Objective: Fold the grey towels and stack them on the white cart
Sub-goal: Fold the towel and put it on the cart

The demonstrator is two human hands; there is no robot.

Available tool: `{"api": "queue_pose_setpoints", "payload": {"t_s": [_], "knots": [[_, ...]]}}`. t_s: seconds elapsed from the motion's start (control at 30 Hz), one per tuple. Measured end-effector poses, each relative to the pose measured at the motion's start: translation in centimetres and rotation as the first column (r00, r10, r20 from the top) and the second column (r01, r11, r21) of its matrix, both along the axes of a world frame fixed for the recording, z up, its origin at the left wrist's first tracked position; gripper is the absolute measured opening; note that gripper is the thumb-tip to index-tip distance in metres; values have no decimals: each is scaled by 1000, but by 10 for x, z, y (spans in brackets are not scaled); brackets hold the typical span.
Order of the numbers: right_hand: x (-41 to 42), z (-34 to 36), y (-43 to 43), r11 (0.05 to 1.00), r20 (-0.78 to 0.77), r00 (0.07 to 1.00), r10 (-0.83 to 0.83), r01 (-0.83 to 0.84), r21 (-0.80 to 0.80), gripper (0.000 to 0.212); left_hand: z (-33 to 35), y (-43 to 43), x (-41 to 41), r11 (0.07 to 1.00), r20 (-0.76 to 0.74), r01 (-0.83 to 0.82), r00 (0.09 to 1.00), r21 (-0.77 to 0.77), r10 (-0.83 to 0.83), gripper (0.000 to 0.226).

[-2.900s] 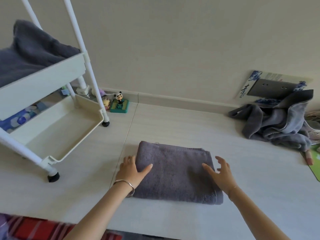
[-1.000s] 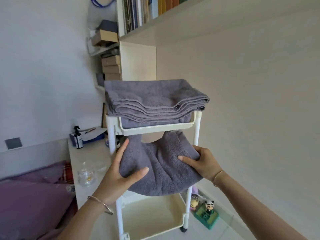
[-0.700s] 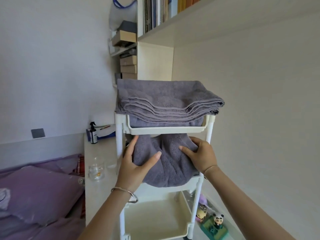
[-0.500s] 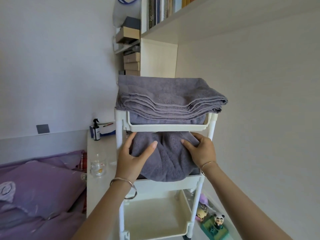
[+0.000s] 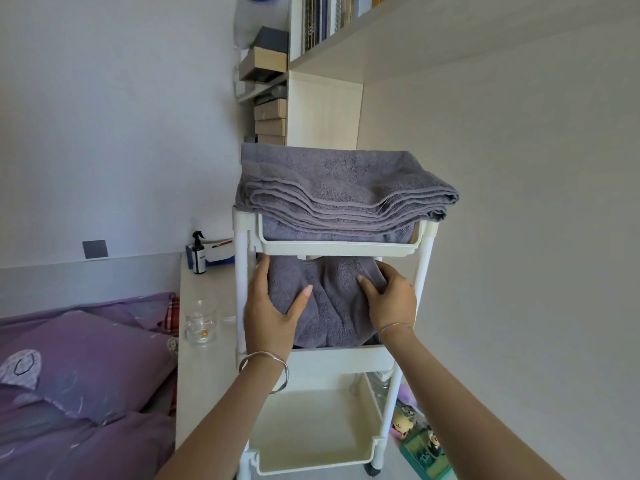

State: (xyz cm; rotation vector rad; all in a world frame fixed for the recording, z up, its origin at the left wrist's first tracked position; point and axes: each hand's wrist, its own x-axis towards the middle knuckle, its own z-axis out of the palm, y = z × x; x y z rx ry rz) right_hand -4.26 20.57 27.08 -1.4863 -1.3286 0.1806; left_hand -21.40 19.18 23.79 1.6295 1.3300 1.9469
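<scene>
light: soft, even daylight | shadows: faint | glare: none | focus: sharp | edges: wide-angle bending

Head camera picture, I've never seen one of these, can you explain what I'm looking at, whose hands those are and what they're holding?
There is no machine here. A person wears one wide-angle camera on the head, so you look forward and down along their own arms. The left hand and right hand both grip a folded grey towel, sliding it onto the middle shelf of a white cart. The top shelf already carries a stack of folded grey towels. The bottom tray looks empty in the part that shows. To the left stand a glass cup and a spray bottle on a ledge beside a bed with purple bedding.
</scene>
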Motion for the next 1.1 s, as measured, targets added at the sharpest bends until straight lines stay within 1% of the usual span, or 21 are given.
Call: {"api": "queue_pose_setpoints", "payload": {"t_s": [0.03, 0.1, 0.17, 0.2, 0.23, 0.3, 0.33, 0.37, 0.4, 0.47, 0.53, 0.57, 0.6, 0.63, 0.67, 0.77, 0.87, 0.97, 1.0, 1.03, 1.1], "knots": [[0, -2, 2, 1000, 7, 1000, 0, 0, -14, 38, -2, 1, 1, 1000, -1, -7, 1000, 14, 7, 83], [1, -6, 4, 999, 55, 998, 14, -11, -51, 43, -5, 1, 2, 999, -67, -50, 996, 21, 51, 81], [2, -9, 2, 999, 120, 992, 35, -32, -26, 50, -5, 0, 1, 995, -183, -100, 978, 14, 100, 79], [2, -11, 1, 999, 190, 982, 21, -27, 26, 52, -4, 1, 1, 987, -271, -155, 949, 34, 158, 77], [2, -13, 0, 996, 293, 956, -21, -7, 94, 50, -2, 1, 1, 968, -397, -233, 883, 93, 251, 74], [1, -17, 1, 970, 505, 855, -123, -3, 242, 41, -1, 3, 3, 921, -641, -312, 662, 235, 388, 60], [0, -19, 3, 958, 574, 807, -138, -40, 286, 39, -2, 5, 5, 906, -711, -327, 567, 269, 416, 51], [-1, -21, 5, 952, 634, 762, -130, -82, 294, 40, -1, 5, 8, 912, -757, -325, 522, 249, 392, 47], [-2, -23, 6, 959, 680, 726, -102, -109, 260, 44, -3, 6, 11, 929, -797, -322, 504, 185, 333, 48], [-2, -29, 7, 991, 727, 686, 21, -110, 75, 62, -6, 9, 9, 930, -885, -368, 437, -16, 158, 58], [4, -39, 6, 982, 673, 719, 170, -68, -176, 87, -10, 12, 1, 893, -929, -434, 365, -121, 51, 81], [6, -45, 6, 971, 653, 733, 189, -39, -237, 98, -13, 12, -2, 867, -940, -463, 342, -186, -19, 85], [6, -50, 5, 964, 648, 738, 186, -9, -266, 106, -14, 10, -3, 838, -936, -493, 347, -234, -58, 80], [6, -54, 3, 960, 641, 748, 173, 17, -278, 108, -14, 6, -1, 806, -934, -530, 350, -263, -75, 71], [4, -58, 1, 958, 625, 765, 156, 37, -284, 103, -13, 3, 2, 782, -935, -561, 347, -274, -79, 65], [1, -64, -3, 963, 576, 810, 112, 55, -264, 94, -9, -1, 9, 742, -927, -600, 368, -299, -75, 64], [0, -70, -7, 980, 589, 805, 70, 56, -193, 104, -13, -1, 9, 745, -916, -584, 391, -322, -89, 64], [1, -73, -9, 987, 596, 800, 66, 34, -155, 107, -19, -2, 5, 789, -906, -539, 420, -295, -51, 64], [3, -73, -13, 985, 594, 800, 85, 23, -173, 107, -20, -4, 5, 809, -898, -514, 438, -286, -39, 68], [5, -73, -14, 982, 590, 798, 118, -5, -189, 105, -23, -5, 4, 827, -879, -489, 476, -277, -13, 78], [12, -72, -26, 976, 569, 802, 182, -78, -202, 97, -24, -6, 5, 869, -811, -398, 585, -293, -5, 110]]}}
